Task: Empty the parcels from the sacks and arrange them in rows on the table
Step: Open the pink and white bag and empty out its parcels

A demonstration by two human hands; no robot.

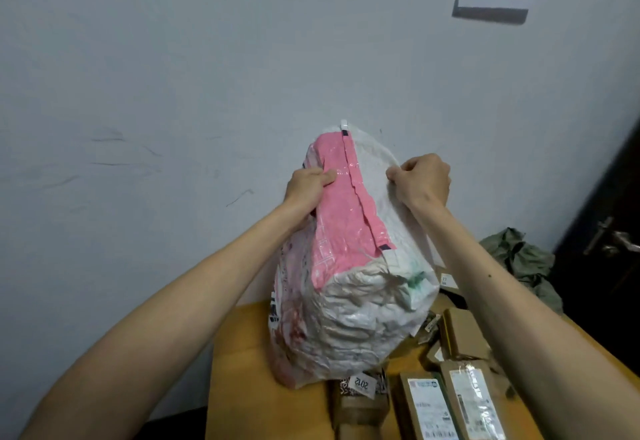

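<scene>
Sack (349, 301) stands upended on the table (242, 353), closed end up, with its mouth down and hidden under its own bulk. I judge you hold it this way so the load drops out by its own weight. Your left hand (306, 190) has its fingers curled into a fold of the pink panel near the top. Your right hand (422, 179) pinches a bunch of the white weave on the other side. Both grips sit high, at the seam end, which gives you lift without squeezing what is inside. The lower half bulges, so some of the load is probably inside, though none of it shows.

Parcels (429, 405) lie loose to the right of the sack and in front of it. They are brown boxes with labels, at mixed angles and not yet in rows. One tagged box (360, 391) touches the sack's lower rim and sits partly under it.

For room, plain wood shows left of the sack, but the table's left edge runs near it, so anything tumbling that way could go over. The wall (173, 93) is just behind, leaving little space to swing the sack back. To the right, a green heap (519, 259) lies past the table's far corner, near a dark door (606, 231). Straight up looks like your freest direction.
</scene>
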